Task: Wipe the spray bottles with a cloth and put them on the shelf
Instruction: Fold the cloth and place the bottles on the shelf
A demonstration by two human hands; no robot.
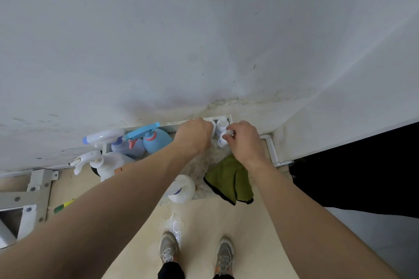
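Observation:
A marble-topped shelf (205,164) stands against the white wall. My right hand (246,140) pinches the cap of a small white bottle (222,141) at the shelf's back right. Another small white bottle (222,123) stands just behind it. My left hand (195,135) is closed around a third small white bottle (213,128), mostly hidden by the fingers. A green cloth (229,180) with a black edge lies on the shelf's front right, below my right wrist. On the left stand a blue spray bottle (156,139), a purple-blue spray bottle (127,146) and a white spray bottle (106,164).
A round white bottle (181,188) lies at the shelf's front edge. A clear plastic bottle (175,225) stands on the beige floor by my shoes. A metal bracket frame (34,190) sits at the left. A dark opening (362,176) is on the right.

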